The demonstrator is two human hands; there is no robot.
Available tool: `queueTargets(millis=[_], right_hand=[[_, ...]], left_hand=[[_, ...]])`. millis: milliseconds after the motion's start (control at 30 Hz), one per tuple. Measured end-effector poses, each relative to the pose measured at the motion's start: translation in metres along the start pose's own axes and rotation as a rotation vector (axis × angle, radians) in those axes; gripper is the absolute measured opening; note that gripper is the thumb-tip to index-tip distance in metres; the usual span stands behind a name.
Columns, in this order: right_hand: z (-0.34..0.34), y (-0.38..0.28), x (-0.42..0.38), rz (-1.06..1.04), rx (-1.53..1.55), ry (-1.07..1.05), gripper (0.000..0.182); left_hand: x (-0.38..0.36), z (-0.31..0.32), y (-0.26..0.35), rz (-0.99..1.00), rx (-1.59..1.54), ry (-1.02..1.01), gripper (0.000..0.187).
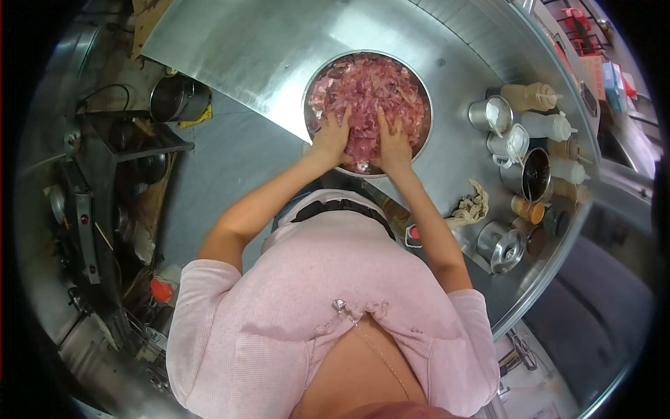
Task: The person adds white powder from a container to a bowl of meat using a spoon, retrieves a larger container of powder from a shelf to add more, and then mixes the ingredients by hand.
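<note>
Pink shirt (335,307) nearest; L hand (332,136) & R hand (393,145) both flat, fingers spread, pressing meat (366,87) in bowl (427,112).

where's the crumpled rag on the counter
In the head view the crumpled rag lies on the steel counter to the person's right, beside the right forearm, between the bowl of pink meat and the cluster of metal cups.
</note>
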State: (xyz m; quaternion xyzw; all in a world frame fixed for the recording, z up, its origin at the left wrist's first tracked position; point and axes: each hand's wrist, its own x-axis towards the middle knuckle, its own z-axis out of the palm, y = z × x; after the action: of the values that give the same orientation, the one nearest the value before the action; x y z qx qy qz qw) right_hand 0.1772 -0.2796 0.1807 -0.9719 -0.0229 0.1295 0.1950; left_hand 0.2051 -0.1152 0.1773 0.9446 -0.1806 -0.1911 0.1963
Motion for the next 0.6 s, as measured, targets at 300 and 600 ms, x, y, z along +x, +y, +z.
queueTargets(millis=[300, 600], right_hand=[[-0.026, -0.005, 0.038, -0.188, 0.702, 0.388, 0.065], [-0.067, 0.002, 0.023, -0.127, 0.156, 0.013, 0.072]], left_hand=[[0.02, -0.028, 0.017, 0.068, -0.495, 0.302, 0.068], [0.019, -0.03, 0.003, 0.046, -0.154, 0.228, 0.083]])
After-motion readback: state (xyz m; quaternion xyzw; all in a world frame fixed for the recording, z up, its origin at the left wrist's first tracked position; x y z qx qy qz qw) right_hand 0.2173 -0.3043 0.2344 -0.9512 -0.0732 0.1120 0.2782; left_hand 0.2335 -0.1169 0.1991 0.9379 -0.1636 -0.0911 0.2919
